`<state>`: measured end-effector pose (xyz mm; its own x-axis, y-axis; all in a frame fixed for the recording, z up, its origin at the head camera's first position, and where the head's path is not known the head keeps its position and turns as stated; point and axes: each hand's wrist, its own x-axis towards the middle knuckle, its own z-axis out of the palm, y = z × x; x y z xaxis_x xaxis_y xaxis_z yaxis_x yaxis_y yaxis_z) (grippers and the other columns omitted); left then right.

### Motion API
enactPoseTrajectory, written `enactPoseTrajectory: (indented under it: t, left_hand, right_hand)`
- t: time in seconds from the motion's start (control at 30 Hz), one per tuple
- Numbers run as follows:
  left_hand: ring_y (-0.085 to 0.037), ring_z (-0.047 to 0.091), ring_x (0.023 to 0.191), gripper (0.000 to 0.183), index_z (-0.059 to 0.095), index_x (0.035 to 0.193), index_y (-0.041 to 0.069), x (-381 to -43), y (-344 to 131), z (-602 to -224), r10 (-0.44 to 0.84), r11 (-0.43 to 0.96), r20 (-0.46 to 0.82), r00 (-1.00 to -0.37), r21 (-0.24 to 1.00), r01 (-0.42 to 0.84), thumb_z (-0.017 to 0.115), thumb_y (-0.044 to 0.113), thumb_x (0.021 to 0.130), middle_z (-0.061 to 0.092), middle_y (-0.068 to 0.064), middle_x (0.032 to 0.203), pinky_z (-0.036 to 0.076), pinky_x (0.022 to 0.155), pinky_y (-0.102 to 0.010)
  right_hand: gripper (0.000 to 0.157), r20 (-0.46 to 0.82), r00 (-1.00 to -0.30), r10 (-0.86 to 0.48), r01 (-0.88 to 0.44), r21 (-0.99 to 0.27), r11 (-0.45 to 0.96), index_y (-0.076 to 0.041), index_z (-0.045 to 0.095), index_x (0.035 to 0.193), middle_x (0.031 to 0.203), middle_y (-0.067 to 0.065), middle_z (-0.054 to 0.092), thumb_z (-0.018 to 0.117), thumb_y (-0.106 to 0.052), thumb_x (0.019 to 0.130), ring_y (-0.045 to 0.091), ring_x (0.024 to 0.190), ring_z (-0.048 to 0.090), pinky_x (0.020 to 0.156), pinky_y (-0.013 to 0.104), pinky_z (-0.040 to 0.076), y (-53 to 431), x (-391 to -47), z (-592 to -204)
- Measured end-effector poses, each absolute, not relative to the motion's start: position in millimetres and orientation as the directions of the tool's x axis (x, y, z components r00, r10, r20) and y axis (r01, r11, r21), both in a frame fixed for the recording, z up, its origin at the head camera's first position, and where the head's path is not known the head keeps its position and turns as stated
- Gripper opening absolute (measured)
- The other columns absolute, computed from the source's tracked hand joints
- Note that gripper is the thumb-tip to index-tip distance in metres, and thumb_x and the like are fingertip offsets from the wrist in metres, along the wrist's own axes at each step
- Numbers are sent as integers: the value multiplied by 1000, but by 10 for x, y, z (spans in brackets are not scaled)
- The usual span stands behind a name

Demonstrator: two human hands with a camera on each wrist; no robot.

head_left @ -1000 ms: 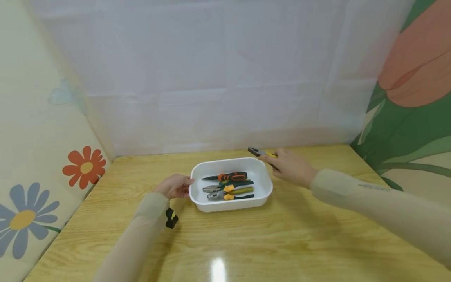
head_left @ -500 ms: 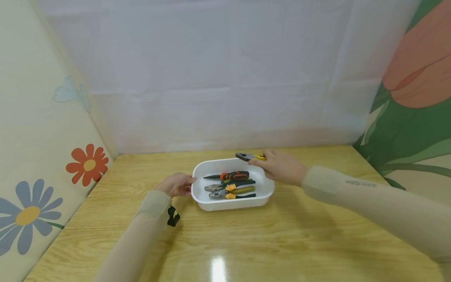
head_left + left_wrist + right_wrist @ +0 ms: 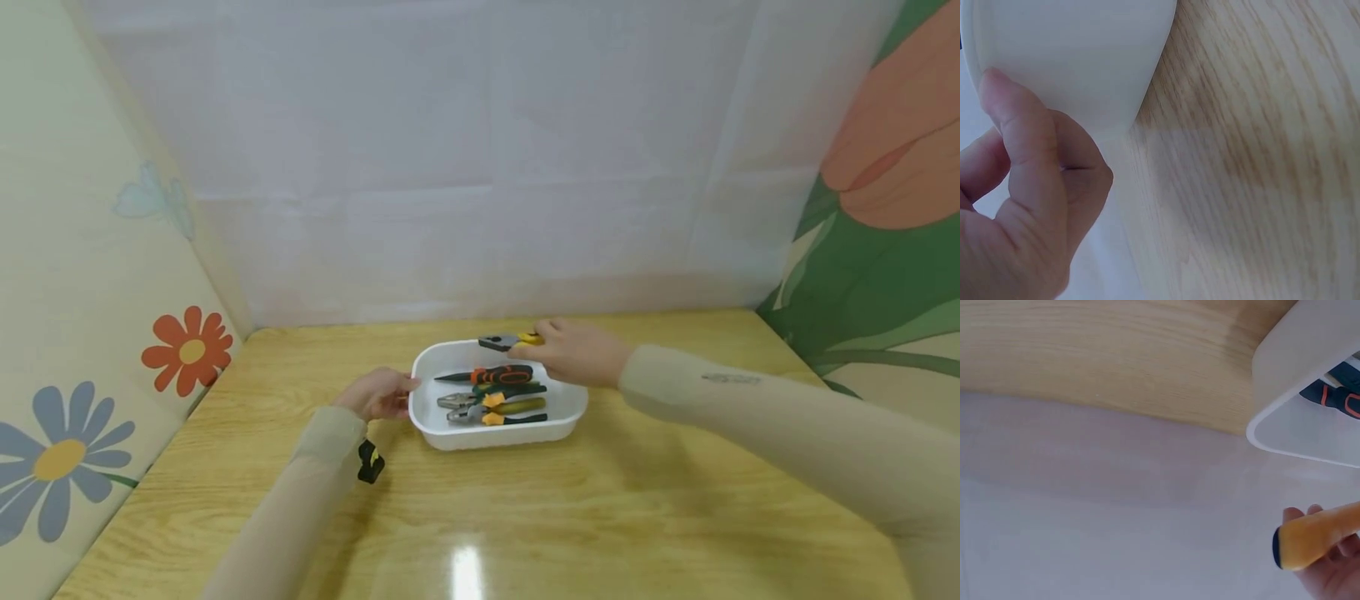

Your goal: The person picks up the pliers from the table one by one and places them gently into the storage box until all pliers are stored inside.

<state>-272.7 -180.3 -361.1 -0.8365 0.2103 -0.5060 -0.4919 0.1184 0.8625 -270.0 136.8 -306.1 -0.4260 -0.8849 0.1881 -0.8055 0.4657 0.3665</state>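
Note:
My left hand (image 3: 381,393) grips the left end of a white plastic tray (image 3: 498,439); in the left wrist view the thumb lies on the rim. My right hand (image 3: 581,353) holds combination pliers (image 3: 497,342) with grey jaws and yellow handles above the tray's back rim, jaws pointing left. The right wrist view shows the end of a yellow handle (image 3: 1313,542) against the fingers. Inside the tray, a tool with a dark tapering tip and black-and-orange handle (image 3: 512,374) lies behind several pliers (image 3: 467,413), side by side with tips to the left.
The tray stands on a wood-grain table (image 3: 480,508), near its back edge. A white sheet (image 3: 465,167) hangs behind. Flower-patterned panels (image 3: 67,275) rise at both sides. A small black-and-yellow object (image 3: 371,462) shows beside my left wrist.
My right hand has carried the pliers leftward, from beyond the tray's back right corner to over its back rim. The left hand keeps its grip on the tray.

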Motion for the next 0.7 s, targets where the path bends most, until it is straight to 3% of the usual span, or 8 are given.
enactPoseTrajectory:
  t: [0.27,0.7]
  left_hand:
    - [-13,51,71,34,41,130,-14,-2747,-1794,-3601,199,140,-501,-842,865,-482,43,4,102,49,-7,86,51,60,-17]
    - [-13,52,69,29,45,125,-12,-2716,-1802,-3632,193,122,-496,-847,868,-481,45,4,101,50,-7,83,53,62,-18]
  right_hand:
    - [55,200,-350,-915,-828,390,402,-27,60,126,89,12,52,68,0,79,18,67,46,44,18,41,1284,-2753,-3024]
    - [52,107,-378,-920,-828,406,387,-31,56,131,102,14,56,70,-11,85,20,75,53,46,19,44,1085,-2828,-3052]
